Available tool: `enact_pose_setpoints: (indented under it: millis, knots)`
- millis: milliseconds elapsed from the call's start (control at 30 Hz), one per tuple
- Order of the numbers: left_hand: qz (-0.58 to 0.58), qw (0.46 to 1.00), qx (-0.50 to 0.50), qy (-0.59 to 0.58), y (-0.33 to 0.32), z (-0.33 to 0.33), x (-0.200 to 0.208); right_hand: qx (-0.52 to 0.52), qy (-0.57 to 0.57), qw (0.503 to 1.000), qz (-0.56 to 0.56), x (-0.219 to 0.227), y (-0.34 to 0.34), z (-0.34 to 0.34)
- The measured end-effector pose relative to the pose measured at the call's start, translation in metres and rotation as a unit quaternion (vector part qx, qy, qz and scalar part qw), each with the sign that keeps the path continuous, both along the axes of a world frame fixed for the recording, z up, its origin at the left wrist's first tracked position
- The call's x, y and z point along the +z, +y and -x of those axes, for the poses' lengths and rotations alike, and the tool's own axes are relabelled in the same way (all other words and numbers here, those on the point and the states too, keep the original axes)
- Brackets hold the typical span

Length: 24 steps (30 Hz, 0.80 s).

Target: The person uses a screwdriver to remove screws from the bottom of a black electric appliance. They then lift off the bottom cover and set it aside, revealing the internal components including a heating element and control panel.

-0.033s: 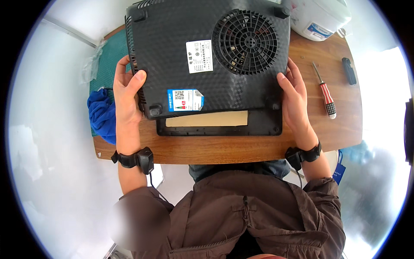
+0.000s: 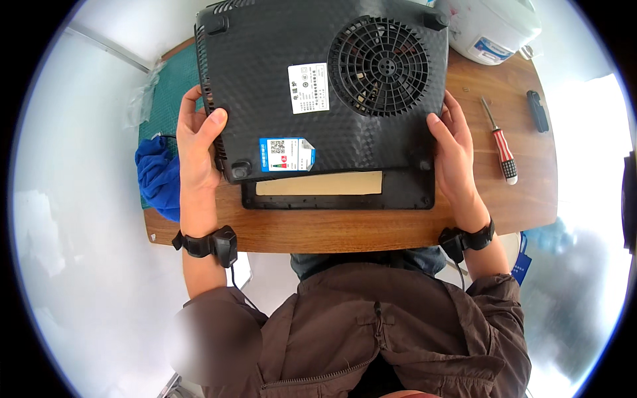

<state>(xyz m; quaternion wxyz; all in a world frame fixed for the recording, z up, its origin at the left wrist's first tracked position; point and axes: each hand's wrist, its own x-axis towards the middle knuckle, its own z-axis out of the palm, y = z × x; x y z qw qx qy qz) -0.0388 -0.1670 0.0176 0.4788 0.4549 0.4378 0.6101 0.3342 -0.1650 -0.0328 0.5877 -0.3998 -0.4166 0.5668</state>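
Observation:
Between my two hands is the black plastic bottom shell point(image 2: 265, 86) of an induction cooker, its underside facing up. It has a round fan grille point(image 2: 388, 66), rubber feet, a white label and a blue-and-white sticker. My left hand point(image 2: 199, 146) grips its left edge, thumb on top and fingers mostly hidden behind. On the right edge my right hand point(image 2: 454, 152) holds it the same way. Beneath the shell a flat black panel point(image 2: 338, 202) lies on the table, mostly covered, with a strip of cream-coloured sheet point(image 2: 318, 184) showing on it.
A screwdriver point(image 2: 504, 154) with a red-and-white striped handle lies right on the wooden table point(image 2: 318, 232). Near it is a small dark case point(image 2: 537, 111). A white jug point(image 2: 494, 30) stands at the back right. Blue cloth point(image 2: 157, 176) and a green mat point(image 2: 171, 83) are left.
The shell has shifted very slightly right and toward me, with both hands still on its edges. Nothing else has visibly moved.

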Motion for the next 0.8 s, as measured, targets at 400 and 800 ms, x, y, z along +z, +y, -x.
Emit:
enact_pose_setpoints:
  millis: [400,800]
  knots:
    - [-0.026,0.998,-0.029,-0.052,0.008,-0.007,-0.016,-0.006,-0.038,0.999,0.035,-0.004,0.014,-0.007]
    - [-0.043,0.997,-0.041,-0.054,0.020,-0.003,-0.028,0.064,0.017,0.998,-0.016,-0.010,0.044,-0.020]
